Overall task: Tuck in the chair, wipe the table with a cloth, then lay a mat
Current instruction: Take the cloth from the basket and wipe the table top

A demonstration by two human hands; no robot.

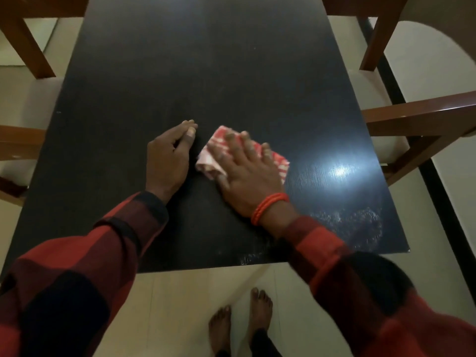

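A black rectangular table (201, 73) fills the middle of the view. On it lies a folded red-and-white checked cloth (211, 161). My right hand (247, 171) presses flat on the cloth with fingers spread; an orange thread band circles the wrist. Just left of the cloth, my left hand (170, 155) rests on the tabletop, fingers loosely curled, holding nothing. Wooden chairs with pale seats stand at the table's right side (401, 124) and left side (20, 140). No mat is in view.
More chair legs show at the far left (28, 39) and far right (381, 34). A bright light glare and dusty smears mark the table's near right corner (360, 222). My bare feet (242, 325) stand on the pale tiled floor before the table's near edge.
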